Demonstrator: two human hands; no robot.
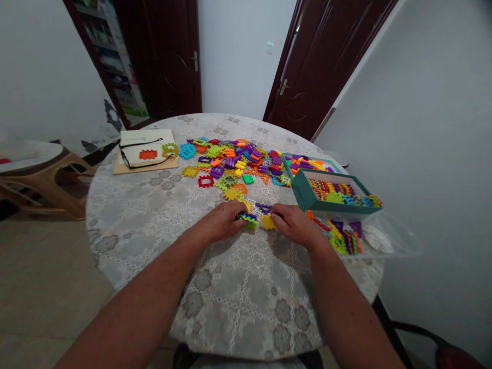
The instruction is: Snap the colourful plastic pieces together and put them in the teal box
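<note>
My left hand (226,221) is closed around a small stack of toothed plastic building pieces (249,219), with green, blue and dark edges showing. In my right hand (294,223) a yellow building piece (268,222) is pinched between thumb and fingers. The two hands are a short way apart, low over the table. Between and just beyond them lie a purple piece (263,207) and white window-like lattice pieces (257,211). A yellow toothed piece (232,193) rests beyond my left hand. My fingertips are partly hidden.
A heap of colourful pieces (240,159) spreads across the middle of the table (134,215). To the right stand a teal box (338,206) of sorted pieces and a clear plastic bag (397,238) near more pieces. Glasses (122,154) lie on a pale board (132,137) at left.
</note>
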